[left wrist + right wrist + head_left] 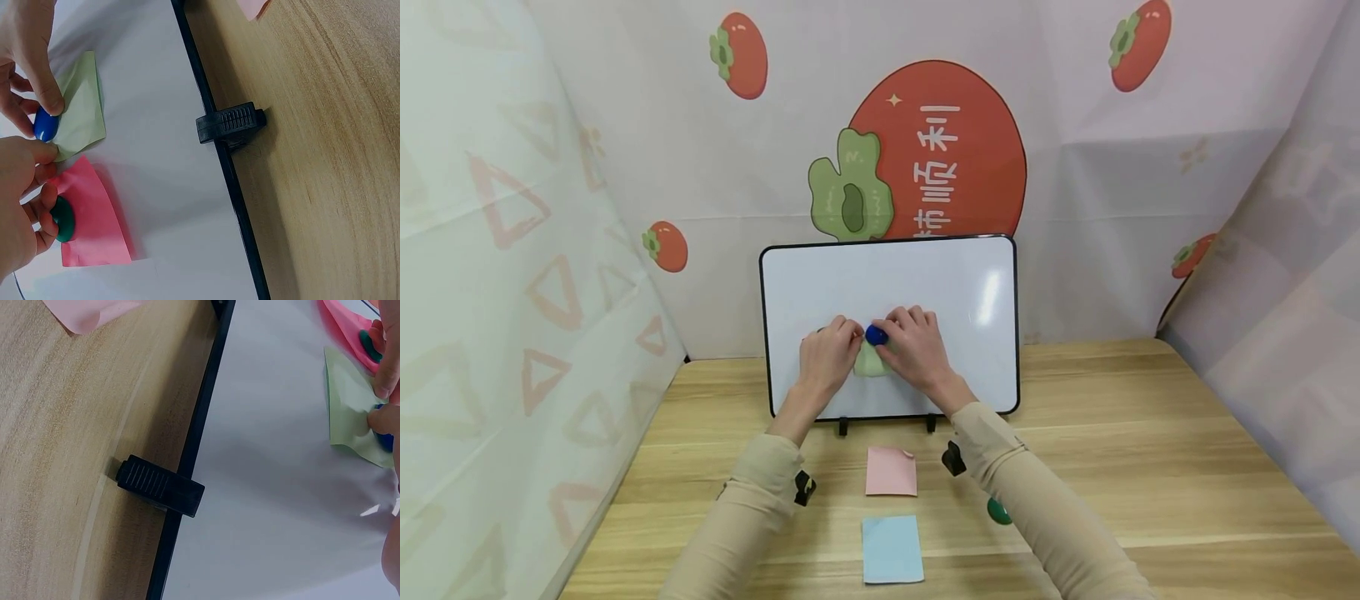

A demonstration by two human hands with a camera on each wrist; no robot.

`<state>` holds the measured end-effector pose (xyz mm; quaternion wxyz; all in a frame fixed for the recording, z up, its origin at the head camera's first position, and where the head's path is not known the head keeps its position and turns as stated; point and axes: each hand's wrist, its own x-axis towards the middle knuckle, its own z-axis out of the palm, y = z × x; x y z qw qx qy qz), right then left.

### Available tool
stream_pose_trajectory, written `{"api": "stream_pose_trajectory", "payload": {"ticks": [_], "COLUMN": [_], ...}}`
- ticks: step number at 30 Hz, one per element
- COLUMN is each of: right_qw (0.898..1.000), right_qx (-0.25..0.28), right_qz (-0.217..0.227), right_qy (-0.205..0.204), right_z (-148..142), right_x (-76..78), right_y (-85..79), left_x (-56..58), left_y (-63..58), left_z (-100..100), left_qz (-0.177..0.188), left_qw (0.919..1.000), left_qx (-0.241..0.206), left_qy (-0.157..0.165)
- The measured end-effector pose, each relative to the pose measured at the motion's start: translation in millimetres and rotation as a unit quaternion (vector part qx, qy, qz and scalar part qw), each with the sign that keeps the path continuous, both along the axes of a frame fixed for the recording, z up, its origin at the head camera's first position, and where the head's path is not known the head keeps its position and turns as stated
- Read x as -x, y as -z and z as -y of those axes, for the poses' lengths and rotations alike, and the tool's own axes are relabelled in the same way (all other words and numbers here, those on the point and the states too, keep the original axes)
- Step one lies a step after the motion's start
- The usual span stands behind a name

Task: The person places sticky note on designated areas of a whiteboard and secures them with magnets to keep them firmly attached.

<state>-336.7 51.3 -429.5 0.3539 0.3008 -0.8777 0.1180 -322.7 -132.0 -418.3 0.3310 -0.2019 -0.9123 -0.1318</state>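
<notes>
A whiteboard (955, 367) leans upright on the table. Against its surface is a light green sticky note (86, 119), which bows outward at its free edge. My right hand (917, 346) pinches a round blue magnet (876, 335) between thumb and fingers at the note's upper part. With thumb and forefinger, my left hand (827, 354) pinches the note's upper left corner, close beside the magnet. Its other fingers curl near a green magnet (64, 219) that lies over a bright pink sticky note (97, 215) on the board. In the head view the left hand hides that pink note.
Black stand feet (842, 427) support the board's lower edge. In front of it on the wooden table (1112, 433) lie a pale pink note (891, 472) and a light blue note (892, 550). Another green magnet (999, 511) sits beside the right sleeve. Printed cloth hangs behind.
</notes>
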Motion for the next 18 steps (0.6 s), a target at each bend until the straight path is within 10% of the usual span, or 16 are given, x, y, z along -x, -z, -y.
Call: {"api": "stream_pose_trajectory", "payload": {"ticks": [18], "right_qw": [1.000], "right_qx": [0.018], "right_qz": [0.008], "right_qy": [-0.018], "right_z": [-13], "right_x": [-11.9], "right_y": [2.4], "left_x": [-5.9], "left_y": [0.6], "left_z": [4], "left_qz": [-0.024], "left_qw": [0.9995], "left_qx": [0.005], "left_qy": [0.019]}}
